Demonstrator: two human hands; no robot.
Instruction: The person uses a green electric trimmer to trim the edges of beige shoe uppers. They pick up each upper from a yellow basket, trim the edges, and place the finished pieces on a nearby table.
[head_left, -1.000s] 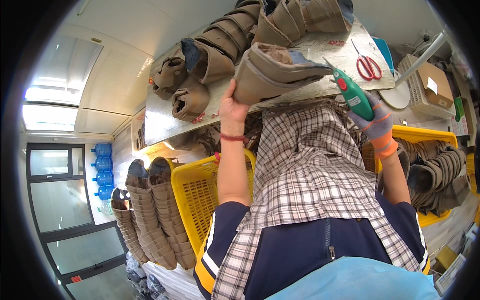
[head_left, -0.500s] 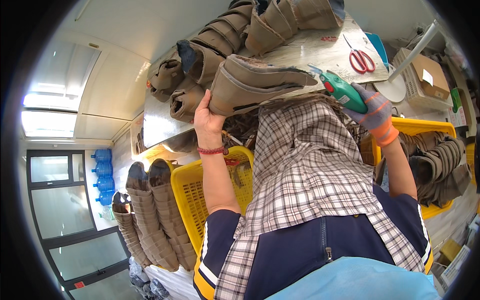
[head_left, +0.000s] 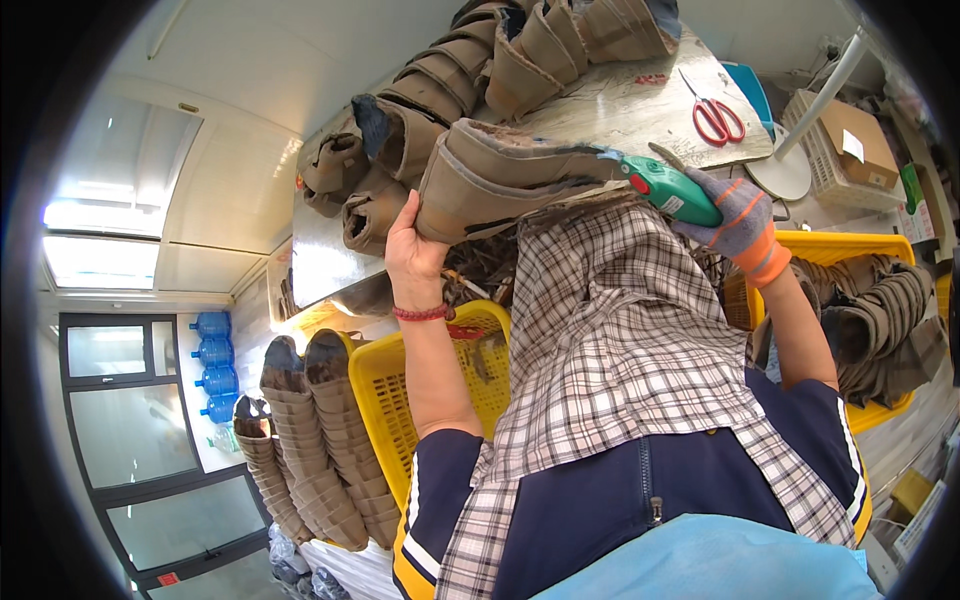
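Layers of brown material [head_left: 475,195], curved and nested one inside another, hang in the air just over the near edge of the table [head_left: 645,115]; the bare left hand [head_left: 417,252] grips them by their broad end, thumb against the outer side and the other fingers mostly hidden; the gloved right hand [head_left: 738,215], in grey and orange, is wrapped round a green handheld tool [head_left: 675,192] with a red button; the tool's front end is right at the narrow tip of the layers, too small to tell whether it touches; red-handled scissors [head_left: 718,122] lie on the table, beyond the right hand; other curved brown pieces [head_left: 535,65] sit nested in rows on the far part of the table; a yellow basket [head_left: 385,400] stands below on the left; tall brown stacks [head_left: 350,430] stand beside it; blue bottles [head_left: 215,372] are stacked near the glazed door [head_left: 130,430].
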